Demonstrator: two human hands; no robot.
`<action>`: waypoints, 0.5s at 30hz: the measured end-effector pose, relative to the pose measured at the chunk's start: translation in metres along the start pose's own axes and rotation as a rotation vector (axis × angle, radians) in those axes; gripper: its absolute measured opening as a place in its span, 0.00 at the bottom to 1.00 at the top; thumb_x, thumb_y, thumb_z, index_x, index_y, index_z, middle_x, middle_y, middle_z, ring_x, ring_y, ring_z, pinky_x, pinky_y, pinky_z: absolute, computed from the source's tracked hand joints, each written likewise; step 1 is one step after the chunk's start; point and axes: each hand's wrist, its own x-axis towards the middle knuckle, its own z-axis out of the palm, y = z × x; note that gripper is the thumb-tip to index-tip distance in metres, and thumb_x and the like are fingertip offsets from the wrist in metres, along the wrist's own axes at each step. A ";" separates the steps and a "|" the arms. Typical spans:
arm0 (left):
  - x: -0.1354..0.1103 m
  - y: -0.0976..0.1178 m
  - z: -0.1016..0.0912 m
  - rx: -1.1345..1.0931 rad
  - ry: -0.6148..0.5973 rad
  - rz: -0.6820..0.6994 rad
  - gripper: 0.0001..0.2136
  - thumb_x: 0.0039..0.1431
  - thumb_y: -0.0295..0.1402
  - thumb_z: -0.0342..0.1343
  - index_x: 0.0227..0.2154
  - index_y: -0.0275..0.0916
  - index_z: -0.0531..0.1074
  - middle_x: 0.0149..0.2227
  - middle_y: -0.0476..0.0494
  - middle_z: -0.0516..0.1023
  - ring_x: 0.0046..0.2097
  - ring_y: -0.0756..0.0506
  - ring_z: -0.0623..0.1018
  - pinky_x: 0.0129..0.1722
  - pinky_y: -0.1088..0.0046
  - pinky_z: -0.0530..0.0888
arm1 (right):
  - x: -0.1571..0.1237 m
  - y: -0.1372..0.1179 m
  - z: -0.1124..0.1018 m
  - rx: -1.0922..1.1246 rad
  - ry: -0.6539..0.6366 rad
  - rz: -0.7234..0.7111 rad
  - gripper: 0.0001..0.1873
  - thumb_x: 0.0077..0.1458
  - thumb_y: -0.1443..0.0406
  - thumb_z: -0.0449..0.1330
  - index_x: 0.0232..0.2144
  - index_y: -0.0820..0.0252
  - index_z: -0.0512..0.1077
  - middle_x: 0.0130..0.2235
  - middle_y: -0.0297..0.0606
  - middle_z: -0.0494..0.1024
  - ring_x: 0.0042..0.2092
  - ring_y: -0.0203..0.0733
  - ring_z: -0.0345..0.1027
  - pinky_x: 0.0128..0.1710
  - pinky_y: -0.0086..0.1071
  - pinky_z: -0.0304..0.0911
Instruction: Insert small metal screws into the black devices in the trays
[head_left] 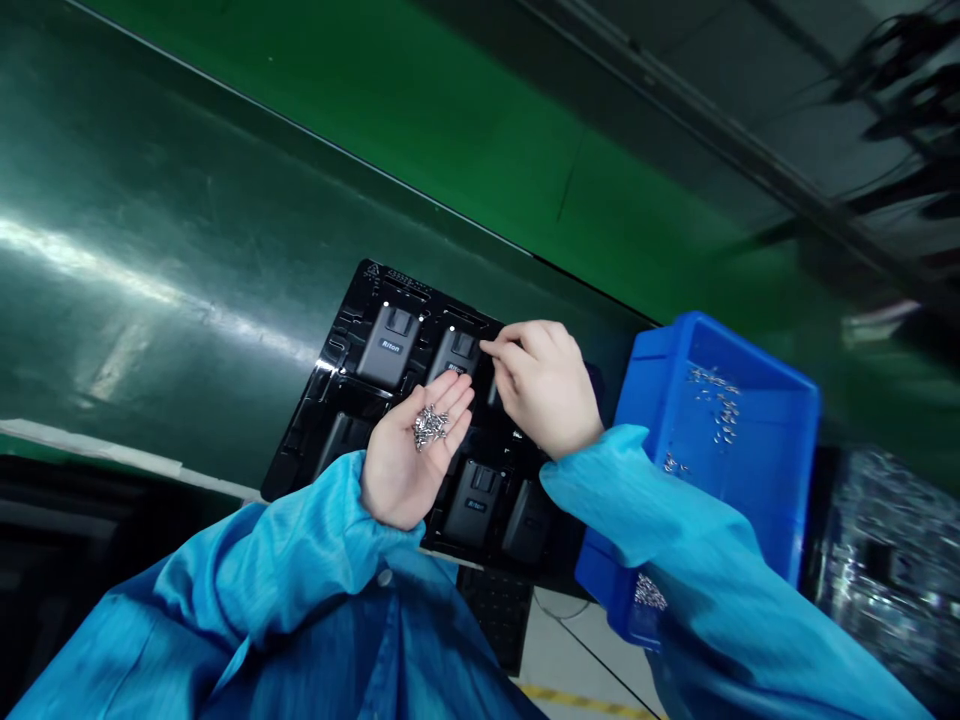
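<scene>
My left hand is palm up with its fingers together, bearing a heap of small silvery screws. Just above and to the right, my right hand is pinched with thumb and forefinger together. Whatever may be between those fingertips is too small to make out. They hover beside the upper middle black device marked Riton. A black plastic tray lies under both hands, with several such devices in its compartments. One device sits fully visible at upper left; my hands partly cover others.
To the right stands a blue bin with scattered small metal pieces inside; a smaller blue container holding similar pieces adjoins it below. The tray rests on a green worktop. Clear plastic-looking items are stacked at far right.
</scene>
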 end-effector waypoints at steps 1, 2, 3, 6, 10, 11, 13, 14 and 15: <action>0.000 0.000 0.000 0.002 -0.002 0.003 0.22 0.64 0.34 0.45 0.58 0.30 0.64 0.60 0.36 0.68 0.61 0.44 0.67 0.60 0.71 0.65 | -0.003 0.000 -0.001 0.027 -0.019 0.013 0.15 0.61 0.70 0.49 0.44 0.59 0.73 0.43 0.43 0.72 0.47 0.48 0.60 0.44 0.42 0.60; 0.000 0.000 -0.001 0.004 -0.004 0.006 0.22 0.64 0.34 0.46 0.58 0.30 0.64 0.60 0.36 0.68 0.61 0.44 0.67 0.60 0.71 0.65 | -0.005 -0.001 -0.003 0.053 -0.037 0.027 0.16 0.60 0.70 0.49 0.46 0.59 0.72 0.44 0.44 0.71 0.48 0.49 0.60 0.44 0.43 0.61; 0.000 0.000 -0.001 0.004 -0.004 0.010 0.22 0.64 0.34 0.46 0.58 0.29 0.64 0.59 0.36 0.68 0.61 0.44 0.67 0.60 0.71 0.65 | -0.007 -0.002 -0.006 0.077 -0.044 0.040 0.16 0.60 0.70 0.50 0.48 0.59 0.71 0.45 0.44 0.71 0.49 0.49 0.60 0.45 0.44 0.61; -0.001 0.000 -0.001 -0.004 -0.030 -0.003 0.22 0.64 0.35 0.46 0.57 0.28 0.64 0.59 0.35 0.68 0.60 0.43 0.68 0.61 0.69 0.64 | -0.009 -0.012 -0.021 0.151 0.004 0.067 0.17 0.59 0.70 0.52 0.49 0.59 0.70 0.47 0.45 0.69 0.50 0.49 0.60 0.48 0.46 0.60; -0.007 -0.001 0.004 -0.022 -0.106 -0.023 0.20 0.65 0.35 0.45 0.54 0.28 0.68 0.56 0.36 0.71 0.60 0.43 0.68 0.62 0.68 0.63 | -0.012 -0.039 -0.043 0.276 0.029 0.041 0.08 0.57 0.69 0.55 0.39 0.56 0.72 0.43 0.41 0.70 0.48 0.47 0.62 0.50 0.45 0.59; -0.008 -0.002 0.005 -0.019 -0.124 -0.022 0.19 0.65 0.35 0.44 0.53 0.29 0.69 0.56 0.36 0.72 0.61 0.44 0.67 0.62 0.68 0.63 | -0.012 -0.045 -0.047 0.301 0.011 0.034 0.06 0.57 0.69 0.56 0.36 0.56 0.72 0.42 0.40 0.70 0.48 0.46 0.62 0.50 0.44 0.59; -0.012 -0.003 0.008 0.001 -0.168 -0.025 0.18 0.66 0.35 0.43 0.51 0.30 0.71 0.56 0.37 0.72 0.61 0.43 0.67 0.63 0.68 0.61 | -0.014 -0.053 -0.051 0.331 -0.020 0.034 0.04 0.56 0.69 0.57 0.33 0.56 0.72 0.42 0.39 0.70 0.48 0.46 0.62 0.50 0.44 0.58; -0.013 -0.003 0.009 0.013 -0.186 -0.028 0.18 0.66 0.35 0.43 0.51 0.31 0.71 0.56 0.37 0.71 0.61 0.43 0.66 0.63 0.68 0.61 | -0.014 -0.055 -0.053 0.336 -0.025 0.039 0.03 0.56 0.69 0.58 0.32 0.57 0.72 0.42 0.39 0.70 0.48 0.46 0.62 0.50 0.43 0.58; -0.014 -0.003 0.009 0.024 -0.196 -0.031 0.18 0.66 0.35 0.43 0.50 0.31 0.71 0.56 0.37 0.71 0.61 0.43 0.66 0.63 0.67 0.61 | -0.014 -0.057 -0.054 0.339 -0.024 0.045 0.03 0.56 0.69 0.58 0.31 0.57 0.71 0.41 0.39 0.70 0.48 0.46 0.62 0.50 0.43 0.58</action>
